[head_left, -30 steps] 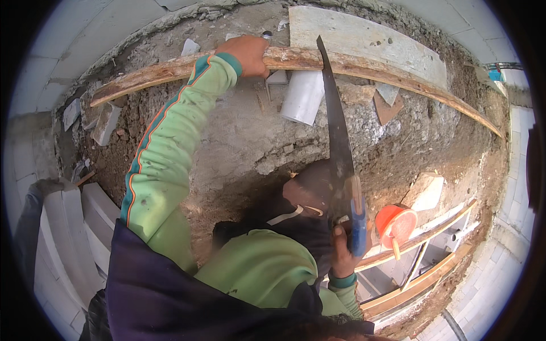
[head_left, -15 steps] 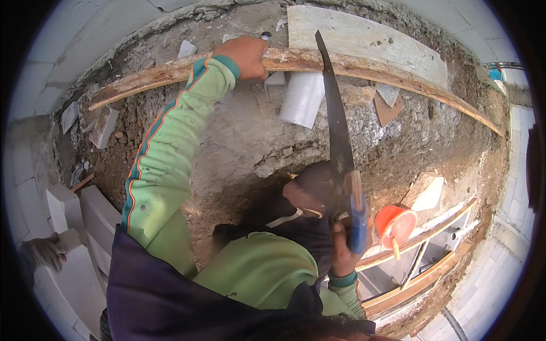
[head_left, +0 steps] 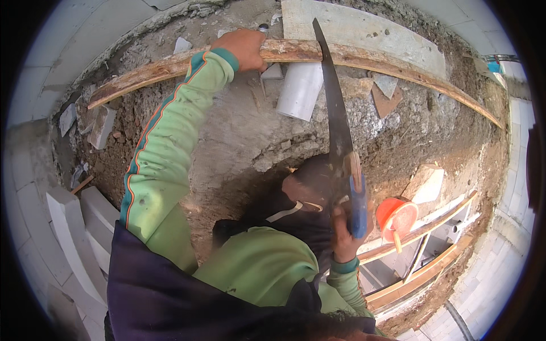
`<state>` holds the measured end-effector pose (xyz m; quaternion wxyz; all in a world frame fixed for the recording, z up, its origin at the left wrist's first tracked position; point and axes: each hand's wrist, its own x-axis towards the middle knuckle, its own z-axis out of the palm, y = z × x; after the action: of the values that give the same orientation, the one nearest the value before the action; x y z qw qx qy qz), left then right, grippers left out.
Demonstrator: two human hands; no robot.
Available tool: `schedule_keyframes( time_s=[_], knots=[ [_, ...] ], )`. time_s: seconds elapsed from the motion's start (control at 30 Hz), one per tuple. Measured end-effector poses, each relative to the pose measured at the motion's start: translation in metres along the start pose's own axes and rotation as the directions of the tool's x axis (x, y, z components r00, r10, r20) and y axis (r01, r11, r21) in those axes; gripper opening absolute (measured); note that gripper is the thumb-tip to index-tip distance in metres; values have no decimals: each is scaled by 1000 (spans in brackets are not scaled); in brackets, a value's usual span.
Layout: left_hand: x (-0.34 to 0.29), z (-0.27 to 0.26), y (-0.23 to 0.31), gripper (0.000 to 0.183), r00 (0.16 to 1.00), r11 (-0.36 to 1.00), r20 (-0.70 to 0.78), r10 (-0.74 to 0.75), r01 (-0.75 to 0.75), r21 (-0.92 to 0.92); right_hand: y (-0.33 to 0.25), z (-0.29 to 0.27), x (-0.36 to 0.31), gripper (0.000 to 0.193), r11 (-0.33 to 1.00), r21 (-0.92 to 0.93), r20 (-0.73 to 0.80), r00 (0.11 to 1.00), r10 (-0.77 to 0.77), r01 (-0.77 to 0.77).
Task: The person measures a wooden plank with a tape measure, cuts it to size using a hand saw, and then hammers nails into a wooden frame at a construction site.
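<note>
A long, rough-edged wooden plank [head_left: 364, 58] runs across the far part of the view. My left hand [head_left: 242, 48] is closed over it, left of the middle. A small metal-ended thing [head_left: 263, 27] shows beside that hand; its kind is unclear. In my right hand [head_left: 347, 230] is a handsaw [head_left: 339, 122] with a blue and wooden handle. Its dark blade points away from me, and its far part lies across the plank just right of my left hand. Under the plank, next to the blade, a white cylinder like a pipe [head_left: 300, 94] sticks out toward me.
A pale flat board [head_left: 364, 28] lies beyond the plank. An orange bucket [head_left: 398, 219] stands at right beside a wooden frame [head_left: 421, 273]. White blocks [head_left: 74, 233] are stacked at left, near a blurred dark shape [head_left: 62, 307]. Broken tile pieces [head_left: 387, 96] lie on rough soil.
The saw has slid slightly farther away from me across the plank. My left hand keeps its hold. Another person's gloved hand has left the white blocks at left.
</note>
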<state>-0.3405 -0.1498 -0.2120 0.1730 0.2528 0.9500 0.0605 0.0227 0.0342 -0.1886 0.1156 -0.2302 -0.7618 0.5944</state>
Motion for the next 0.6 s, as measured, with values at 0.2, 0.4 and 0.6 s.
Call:
schedule_keyframes(
  time_s=[0.2,0.4,0.6],
  knots=[
    [8,21,-25,57,997,1000,65,30,-30,-1,-16,59,117,42,995,92,97,994,-55,46],
    [6,15,-37,51,999,999,-26,41,-42,-12,-31,-37,-83,64,961,-264,26,995,94,-84],
    [20,17,-18,50,998,998,6,62,-62,-8,-2,57,108,35,991,128,-14,999,-44,45]
  ],
)
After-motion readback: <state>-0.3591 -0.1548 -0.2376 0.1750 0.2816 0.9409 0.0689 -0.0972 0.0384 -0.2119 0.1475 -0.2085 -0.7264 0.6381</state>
